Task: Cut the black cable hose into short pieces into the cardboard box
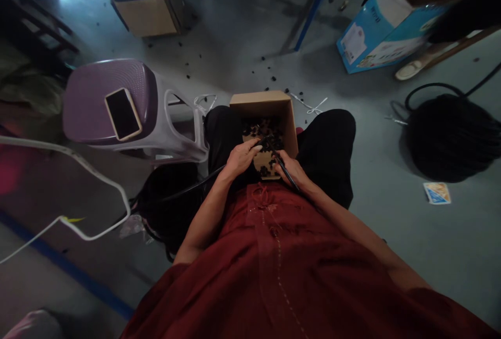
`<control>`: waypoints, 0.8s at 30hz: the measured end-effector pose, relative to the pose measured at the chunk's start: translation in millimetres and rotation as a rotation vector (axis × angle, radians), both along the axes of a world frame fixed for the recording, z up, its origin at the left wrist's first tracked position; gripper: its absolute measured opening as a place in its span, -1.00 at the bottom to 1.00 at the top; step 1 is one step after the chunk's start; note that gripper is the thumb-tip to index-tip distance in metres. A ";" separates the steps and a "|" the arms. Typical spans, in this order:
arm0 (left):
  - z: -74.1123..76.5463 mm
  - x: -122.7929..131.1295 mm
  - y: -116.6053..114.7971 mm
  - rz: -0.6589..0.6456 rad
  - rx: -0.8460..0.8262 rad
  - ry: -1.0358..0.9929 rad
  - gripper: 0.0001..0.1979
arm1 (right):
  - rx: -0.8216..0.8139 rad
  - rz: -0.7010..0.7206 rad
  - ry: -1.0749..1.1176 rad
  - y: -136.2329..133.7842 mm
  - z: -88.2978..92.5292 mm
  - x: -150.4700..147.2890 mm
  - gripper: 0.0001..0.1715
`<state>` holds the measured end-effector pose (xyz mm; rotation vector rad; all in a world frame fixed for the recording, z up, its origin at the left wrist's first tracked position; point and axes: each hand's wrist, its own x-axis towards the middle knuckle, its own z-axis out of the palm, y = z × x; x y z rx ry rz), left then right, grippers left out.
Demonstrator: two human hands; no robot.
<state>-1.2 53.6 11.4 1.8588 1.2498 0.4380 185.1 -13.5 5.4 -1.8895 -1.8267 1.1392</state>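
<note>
My left hand is closed around a black cable, which runs back past my left forearm to a dark coil beside my left leg. The cable's end shows just beyond my fingers, over an open cardboard box between my knees. In my right hand is a slim black-handled hand tool. Its front end meets or nearly meets the cable; whether they touch, I cannot tell. Many small black pieces lie inside the box.
A phone rests on a purple-topped stool at left. At right are a black cable coil and a blue carton by another person's leg. Another carton stands ahead. Black bits and white ties litter the floor.
</note>
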 end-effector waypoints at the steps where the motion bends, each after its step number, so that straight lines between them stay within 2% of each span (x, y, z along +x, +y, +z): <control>1: -0.4 0.2 -0.3 -0.001 0.005 0.012 -0.63 | 0.007 0.001 0.001 0.0 -1.2 0.4 -0.53; 8: 0.7 1.6 -1.9 -0.009 0.027 0.039 -0.63 | 0.035 0.004 -0.001 0.6 -8.8 2.8 -0.57; 24: 0.4 1.1 -1.9 -0.007 0.038 0.092 -0.63 | 0.051 0.009 -0.034 -1.1 -8.2 3.0 -0.58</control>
